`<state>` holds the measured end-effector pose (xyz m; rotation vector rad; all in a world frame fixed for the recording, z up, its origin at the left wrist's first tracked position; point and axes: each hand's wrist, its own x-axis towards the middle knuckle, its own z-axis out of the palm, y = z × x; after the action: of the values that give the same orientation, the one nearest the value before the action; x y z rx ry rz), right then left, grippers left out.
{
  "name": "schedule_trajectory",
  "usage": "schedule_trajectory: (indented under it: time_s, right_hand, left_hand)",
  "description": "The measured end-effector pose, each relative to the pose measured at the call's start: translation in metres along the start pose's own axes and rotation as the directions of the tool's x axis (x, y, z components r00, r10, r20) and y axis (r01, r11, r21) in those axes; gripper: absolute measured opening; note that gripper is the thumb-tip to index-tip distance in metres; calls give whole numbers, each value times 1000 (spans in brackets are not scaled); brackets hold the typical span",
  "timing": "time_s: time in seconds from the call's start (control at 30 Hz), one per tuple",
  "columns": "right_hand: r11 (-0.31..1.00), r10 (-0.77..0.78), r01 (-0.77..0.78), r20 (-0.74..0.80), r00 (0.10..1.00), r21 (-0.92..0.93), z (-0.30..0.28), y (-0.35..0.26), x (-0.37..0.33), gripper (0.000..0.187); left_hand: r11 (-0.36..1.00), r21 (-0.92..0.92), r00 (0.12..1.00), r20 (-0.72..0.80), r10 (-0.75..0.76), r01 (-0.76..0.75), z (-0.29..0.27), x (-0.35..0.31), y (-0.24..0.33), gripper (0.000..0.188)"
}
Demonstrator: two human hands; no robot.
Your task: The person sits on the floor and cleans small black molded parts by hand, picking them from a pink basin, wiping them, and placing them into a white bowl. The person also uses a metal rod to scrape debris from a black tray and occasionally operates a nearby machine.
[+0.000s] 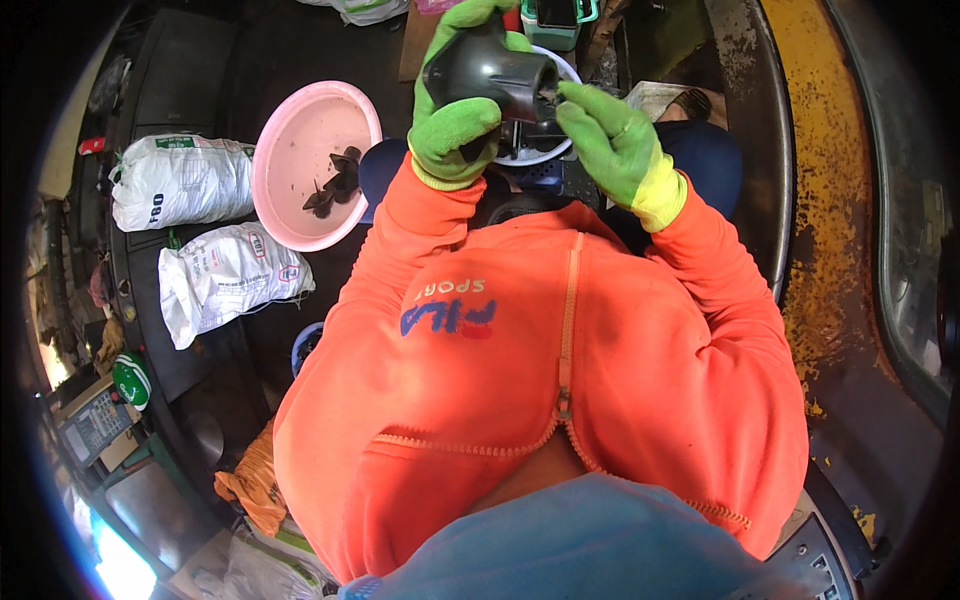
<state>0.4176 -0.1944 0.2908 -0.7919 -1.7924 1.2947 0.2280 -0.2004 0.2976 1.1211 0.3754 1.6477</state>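
Note:
My left hand (456,132), in a green glove with a yellow cuff, is wrapped around a black plastic pipe fitting (497,80). The fitting is raised in front of my chest, its round open end turned to the right. Close to that opening is my right hand (612,142), gloved the same way. Its fingers are pressed together at the rim; whatever may be between them is too small to make out. Behind and below the fitting, a white basin (568,70) with dark parts in it is partly hidden by my hands.
To the left stands a pink basin (300,130) holding several black pieces (340,180). Two white sacks (185,185) lie beside it. A teal container (552,32) is at the far side. On the right runs a worn yellow metal panel (815,200) beside dark machinery.

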Motion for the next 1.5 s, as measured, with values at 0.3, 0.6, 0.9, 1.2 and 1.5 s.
schedule_trajectory:
  time_s: [0.3, 0.6, 0.9, 1.2, 1.5]
  right_hand:
    - [881, 288, -323, 149, 946, 347, 5, -27, 0, 30]
    - [19, 174, -658, 646, 744, 753, -9, -37, 14, 41]
    - [927, 214, -153, -147, 966, 343, -23, -16, 44, 34]
    - [993, -57, 64, 64, 996, -104, -30, -9, 39, 29]
    - [458, -275, 418, 323, 906, -784, -14, 5, 22, 48]
  left_hand:
    - [910, 242, 926, 261, 274, -338, -12, 14, 0, 78]
    - [834, 437, 940, 118, 319, -338, -16, 7, -11, 77]
    - [875, -472, 967, -156, -204, 108, -13, -7, -23, 77]
    - [938, -326, 923, -312, -227, 121, -10, -22, -22, 68]
    - [989, 2, 961, -241, -140, 145, -4, -22, -11, 70]
